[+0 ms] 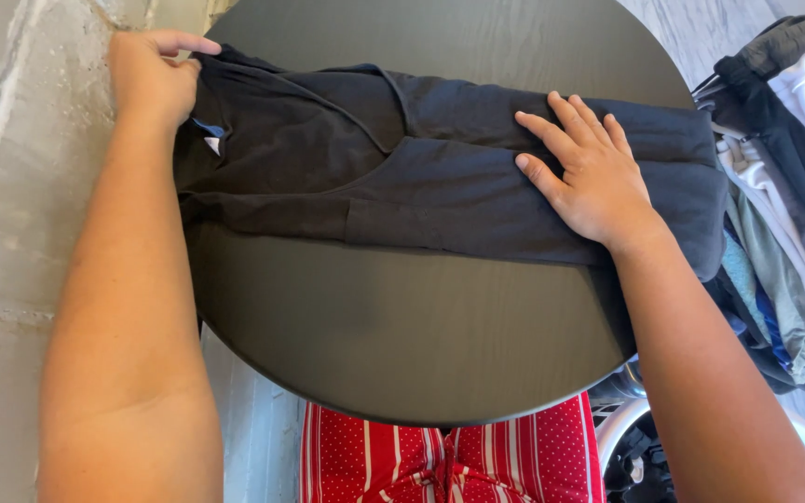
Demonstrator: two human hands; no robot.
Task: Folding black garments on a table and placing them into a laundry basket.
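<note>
The left hand point(151, 79) is closed on the collar end of a dark navy shirt point(440, 177), fingers curled over the cloth at the far left rim of the counter point(393, 345). The right hand point(589, 172) lies flat and spread on the shirt's other end, palm down, pinning the cloth and gripping nothing. The garment lies stretched across the far half of the round counter, already folded lengthwise into a long band, one end drooping over the right rim. This looks like mid-fold, with the band smoothed; a cross fold would seem to call for bringing one end over the other while keeping the edges aligned.

The cloth is soft, matte knit with shallow creases, and a small pale label point(212, 142) shows near the collar. The counter is black with a dull sheen. A heap of mixed clothes point(794, 186) sits just beside it on the right, and red white-patterned trousers point(449, 461) show below.
</note>
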